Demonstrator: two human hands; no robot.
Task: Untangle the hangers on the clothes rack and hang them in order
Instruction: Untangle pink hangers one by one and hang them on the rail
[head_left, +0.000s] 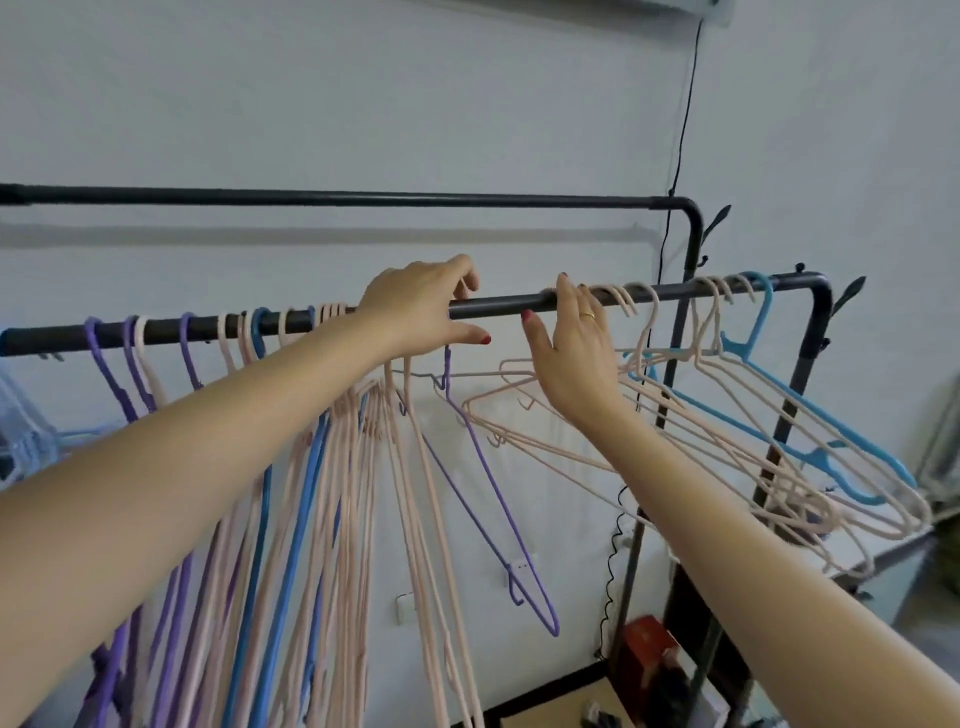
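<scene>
L hand pinches pink hanger hook at front rail, mid-span. R hand open, fingers on rail beside tangled bunch far right. Lift hook clear, keep purple hanger from snagging.

No text, label, brand or number can be read anywhere, not even on the red box below the clothes rack.

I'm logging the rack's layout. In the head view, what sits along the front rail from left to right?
Purple hangers → left hand → bare stretch of rail → right hand → pink hangers → blue hanger.
</scene>
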